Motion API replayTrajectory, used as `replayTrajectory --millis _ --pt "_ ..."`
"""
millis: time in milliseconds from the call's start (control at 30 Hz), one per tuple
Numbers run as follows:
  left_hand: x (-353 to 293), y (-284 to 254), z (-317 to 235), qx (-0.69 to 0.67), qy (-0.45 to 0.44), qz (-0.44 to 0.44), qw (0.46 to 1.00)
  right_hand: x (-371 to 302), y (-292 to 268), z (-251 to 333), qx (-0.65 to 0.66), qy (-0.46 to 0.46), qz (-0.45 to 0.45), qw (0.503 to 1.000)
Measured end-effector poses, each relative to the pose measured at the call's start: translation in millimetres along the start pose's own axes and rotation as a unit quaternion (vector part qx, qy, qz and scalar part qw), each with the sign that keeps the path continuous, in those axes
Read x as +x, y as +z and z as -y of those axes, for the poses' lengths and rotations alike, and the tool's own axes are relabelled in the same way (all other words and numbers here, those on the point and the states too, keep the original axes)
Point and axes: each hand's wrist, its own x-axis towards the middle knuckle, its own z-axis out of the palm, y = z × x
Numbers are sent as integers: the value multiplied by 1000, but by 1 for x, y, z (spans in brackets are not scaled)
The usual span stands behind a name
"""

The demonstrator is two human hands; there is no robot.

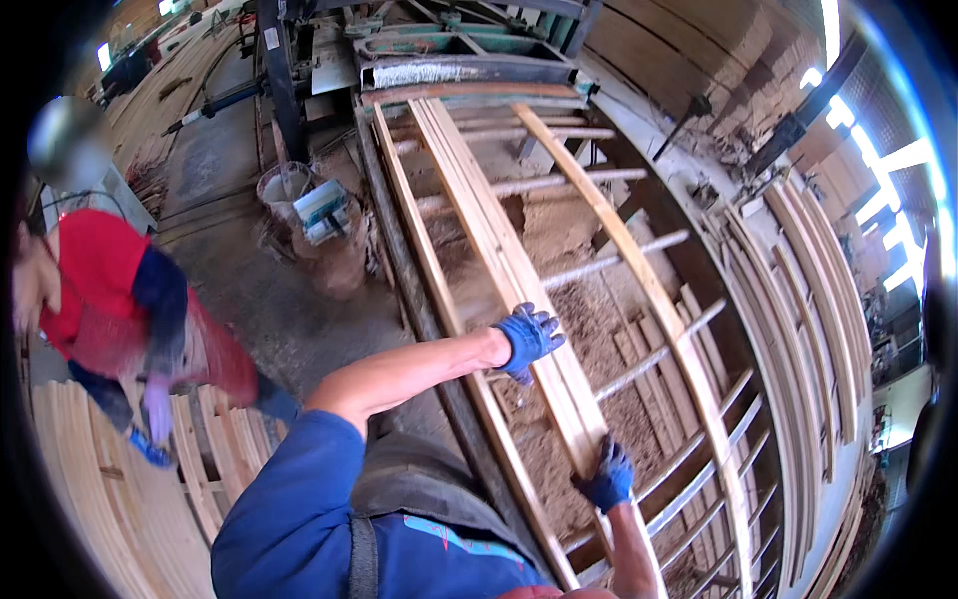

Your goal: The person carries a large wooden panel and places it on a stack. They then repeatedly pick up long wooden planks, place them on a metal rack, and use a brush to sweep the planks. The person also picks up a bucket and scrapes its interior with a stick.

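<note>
Wooden strips (496,235) | pale, long, narrow | side by side | lying across crossbars (619,262)

boards (500,248) — smooth matt wood; rollers (589,270) — metal

Boards (494,235): under left fingers (542,325), across rollers (589,268)
Lone plank (645,272): right of fingers
Co-worker (110,270): far left of fingers

Head-worn fisheye, facing steeply down
</note>
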Motion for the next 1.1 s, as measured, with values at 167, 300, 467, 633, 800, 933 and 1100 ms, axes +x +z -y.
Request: replayTrajectory --millis 167,300,467,633,800,933,1100 --pt "72 30 63 119 57 108 985 8 -15 0 -10 20 15 1000" --pt "103 12 83 101 82 143 981 20 -16 -15 -8 32 24 999" --pt "150 2 103 58 60 134 987 67 -38 -45 -32 -7 -2 999" --pt "177 -18 112 86 59 153 983 91 -47 -65 29 4 -17 999" --pt "218 -17 97 77 63 140 985 88 -34 -104 47 52 -31 997" --pt "235 7 96 67 50 120 989 90 -22 -103 9 67 -43 997" --pt "172 -1 82 -57 135 57 988 87 -19 -90 -41 126 7 991"
